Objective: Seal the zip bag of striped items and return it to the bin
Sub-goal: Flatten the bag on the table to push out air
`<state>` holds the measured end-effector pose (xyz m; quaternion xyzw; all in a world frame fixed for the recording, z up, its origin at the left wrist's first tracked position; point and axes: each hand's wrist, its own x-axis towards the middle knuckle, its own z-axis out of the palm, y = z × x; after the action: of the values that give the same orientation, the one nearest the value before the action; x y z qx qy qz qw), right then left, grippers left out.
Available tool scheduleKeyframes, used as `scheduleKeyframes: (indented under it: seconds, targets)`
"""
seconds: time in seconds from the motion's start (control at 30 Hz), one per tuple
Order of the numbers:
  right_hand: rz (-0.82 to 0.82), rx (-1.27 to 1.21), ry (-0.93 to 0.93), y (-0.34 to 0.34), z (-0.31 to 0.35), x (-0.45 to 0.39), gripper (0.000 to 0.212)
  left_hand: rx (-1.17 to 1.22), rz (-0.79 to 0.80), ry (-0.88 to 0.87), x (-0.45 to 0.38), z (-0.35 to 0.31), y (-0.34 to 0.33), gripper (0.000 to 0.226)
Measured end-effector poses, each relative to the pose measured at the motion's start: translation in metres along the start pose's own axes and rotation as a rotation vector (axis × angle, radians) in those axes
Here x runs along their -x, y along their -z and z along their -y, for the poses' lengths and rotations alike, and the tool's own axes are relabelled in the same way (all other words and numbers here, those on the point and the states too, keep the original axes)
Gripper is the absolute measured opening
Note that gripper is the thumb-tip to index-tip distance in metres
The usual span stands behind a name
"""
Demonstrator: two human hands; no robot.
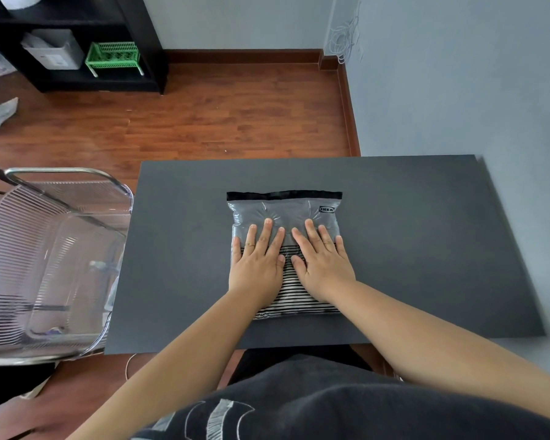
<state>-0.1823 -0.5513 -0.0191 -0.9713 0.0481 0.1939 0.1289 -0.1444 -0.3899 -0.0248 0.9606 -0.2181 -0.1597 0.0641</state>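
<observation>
A clear zip bag with a black zip strip along its far edge lies flat in the middle of the dark table. Black-and-white striped items fill its near half. My left hand and my right hand both press palm-down on the bag, side by side, fingers spread and pointing at the zip strip. Neither hand grips anything. The clear plastic bin stands to the left of the table, apart from the bag.
A black shelf unit with a green basket and a grey box stands at the far left on the wooden floor. A grey wall runs along the table's right side. The table's near edge is just above my lap.
</observation>
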Motion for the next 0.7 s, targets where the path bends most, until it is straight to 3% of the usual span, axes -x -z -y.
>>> scheduleKeyframes:
  seconds: [0.2, 0.47, 0.6, 0.7]
  targets:
    - [0.085, -0.059, -0.032, 0.007, -0.005, -0.002, 0.061, 0.044, 0.037, 0.009, -0.002, 0.005, 0.003, 0.058]
    - [0.148, -0.098, -0.220, 0.028, -0.043, -0.007, 0.063, 0.178, 0.125, 0.191, 0.000, 0.047, 0.011, 0.072]
    - [0.020, -0.171, -0.339, 0.046, -0.042, -0.018, 0.065, 0.226, 0.031, 0.316, -0.009, 0.063, 0.028, 0.069]
    - [-0.130, -0.216, -0.251, 0.067, -0.029, -0.039, 0.060, 0.184, -0.117, 0.188, -0.035, 0.056, 0.052, 0.065]
